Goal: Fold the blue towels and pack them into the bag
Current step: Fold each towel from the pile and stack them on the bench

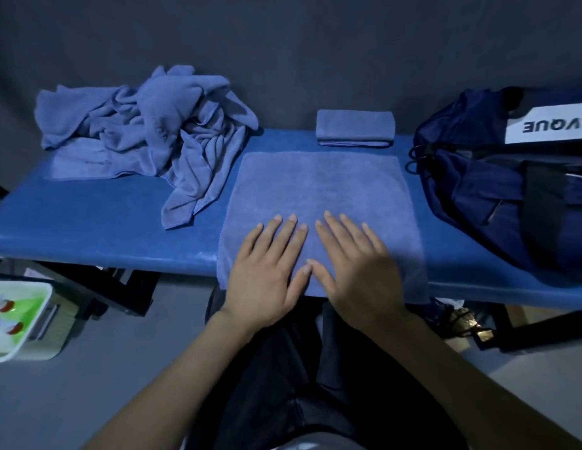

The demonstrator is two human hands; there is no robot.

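Both hands, left hand (266, 274) and right hand (357, 271), lie flat with fingers spread on the spread-out towel (318, 190) at the bench's (104, 222) front edge, gripping nothing. Folded towel (355, 128) at the back edge, crumpled pile (146, 125) far-left, bag (510, 177) right end.

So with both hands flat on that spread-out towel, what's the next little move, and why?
Probably grip the towel's near edge and fold it away in half: it lies flat and smoothed under the left hand and right hand, while one folded towel already waits beside the bag.
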